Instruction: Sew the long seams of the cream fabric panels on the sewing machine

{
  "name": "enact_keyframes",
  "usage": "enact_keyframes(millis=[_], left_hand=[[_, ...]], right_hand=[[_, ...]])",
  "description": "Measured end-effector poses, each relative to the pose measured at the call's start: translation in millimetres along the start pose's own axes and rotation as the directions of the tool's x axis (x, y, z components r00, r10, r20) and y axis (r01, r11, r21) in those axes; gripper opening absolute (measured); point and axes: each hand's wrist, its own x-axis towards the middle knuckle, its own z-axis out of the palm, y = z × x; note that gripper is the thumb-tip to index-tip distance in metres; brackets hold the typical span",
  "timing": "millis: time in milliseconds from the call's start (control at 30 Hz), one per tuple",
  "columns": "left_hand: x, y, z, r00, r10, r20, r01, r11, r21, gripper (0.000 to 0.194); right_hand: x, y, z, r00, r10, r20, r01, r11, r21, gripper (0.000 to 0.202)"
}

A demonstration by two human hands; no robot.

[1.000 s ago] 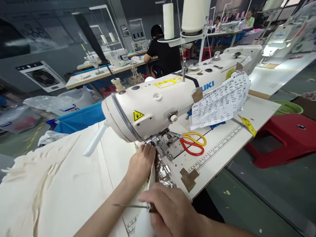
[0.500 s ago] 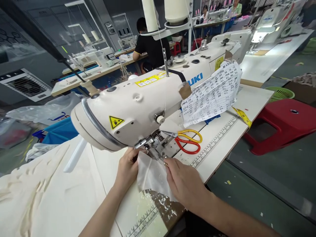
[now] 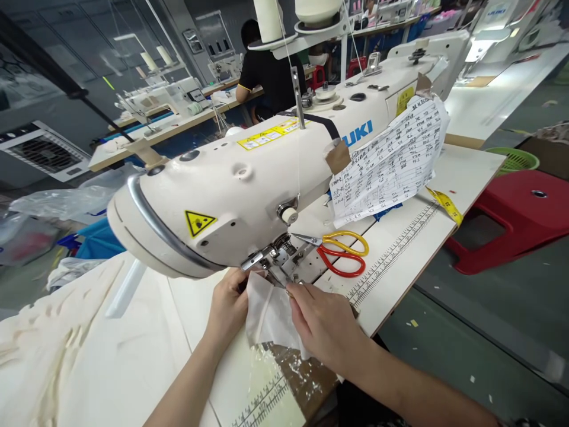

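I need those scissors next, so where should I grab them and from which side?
Take the scissors by the red and yellow loop handles, coming in from the right over the bare table. They lie flat, blades pointing left toward the presser foot under the sewing machine, so the handle end is free.
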Motion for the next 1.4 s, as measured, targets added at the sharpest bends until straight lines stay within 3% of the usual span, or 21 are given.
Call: enact_keyframes(millis=[667, 833, 1100, 1233, 1400], left_hand=[[-1.3, -3.6, 1.7, 0.999, 0.048, -0.014, -0.048, 0.999, -0.004, 0.022], [-1.0, 0.5, 4.1, 0.99, 0.134, -0.043, -0.132, 0.991, 0.031, 0.022], [-0.2, 4.0, 6.8, 0.948, 0.311, -0.069, -0.289, 0.931, 0.222, 0.018], [-0.5, 1.9, 5.7, 0.956, 0.274, -0.101, -0.251, 0.948, 0.195, 0.019], [-1.7, 1.4, 2.8, 0.991, 0.095, -0.09, -0.085, 0.991, 0.104, 0.018]], right_hand=[[2.2, -1.6, 3.9, 1.0, -0.007, -0.002, 0.007, 0.999, -0.041, 0.025], [2.3, -2.2, 6.0, 1.0, -0.014, -0.006, 0.013, 0.997, -0.073, 0.025], [-1.3, -2.5, 8.1, 1.0, -0.023, -0.016, 0.021, 0.997, -0.08, 0.028], [-1.2, -1.9, 9.6, 0.999, -0.036, -0.012, 0.035, 0.997, -0.073, 0.027], [-0.4, -1.6, 7.5, 1.0, -0.026, 0.002, 0.026, 0.998, -0.063, 0.025]])
